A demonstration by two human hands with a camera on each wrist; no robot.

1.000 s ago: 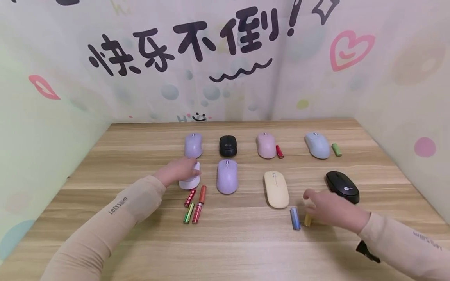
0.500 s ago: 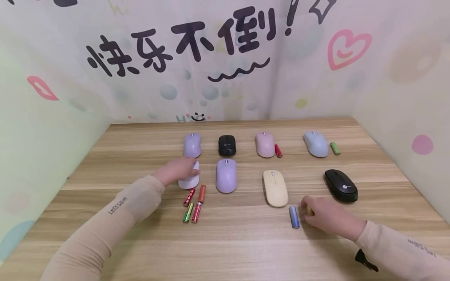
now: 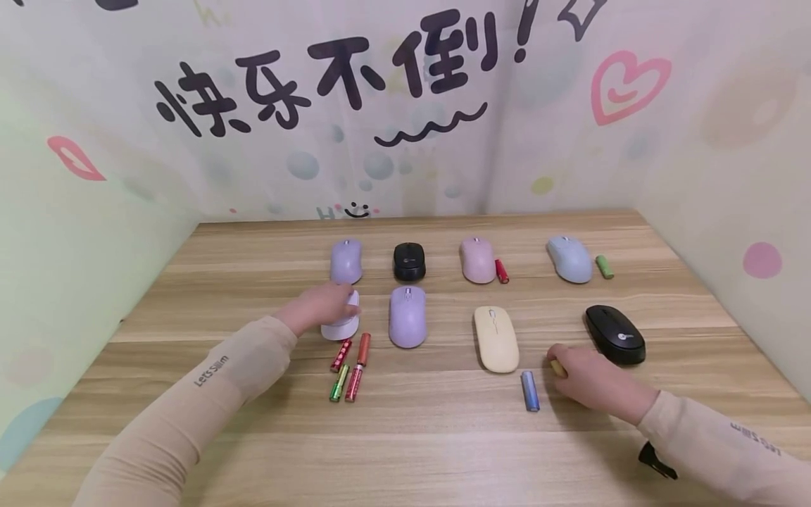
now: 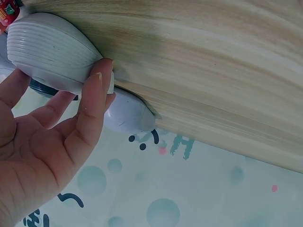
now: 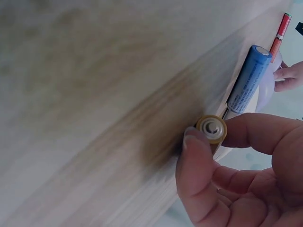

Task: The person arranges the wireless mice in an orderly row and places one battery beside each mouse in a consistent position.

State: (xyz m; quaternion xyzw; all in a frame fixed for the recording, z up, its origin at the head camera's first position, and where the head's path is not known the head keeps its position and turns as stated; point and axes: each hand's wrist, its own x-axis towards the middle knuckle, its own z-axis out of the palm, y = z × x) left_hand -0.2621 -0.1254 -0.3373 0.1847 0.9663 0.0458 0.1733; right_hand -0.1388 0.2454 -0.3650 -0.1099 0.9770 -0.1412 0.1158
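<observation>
My left hand (image 3: 319,306) holds a white computer mouse (image 3: 342,329) at the left of the table. In the left wrist view its fingers (image 4: 97,90) span the ribbed side of that mouse. At the right, my right hand (image 3: 595,384) pinches a yellow battery (image 3: 557,368) between thumb and fingertip. The right wrist view shows the battery's metal end (image 5: 213,126) facing the camera. A blue battery (image 3: 530,391) lies just left of this hand. Beside the white mouse lie a red battery (image 3: 340,355), an orange one (image 3: 364,349) and a green one (image 3: 338,383).
Nearby sit a lilac mouse (image 3: 408,317), a cream mouse (image 3: 497,339) and a black mouse (image 3: 615,334). Several more mice stand in the back row, including a pink one (image 3: 478,260) and a blue one (image 3: 569,259). A printed curtain (image 3: 253,169) closes off the table's back.
The right hand has closed its thumb and finger on the yellow battery and shifted it slightly away from the near edge. The left hand stays on the white mouse.
</observation>
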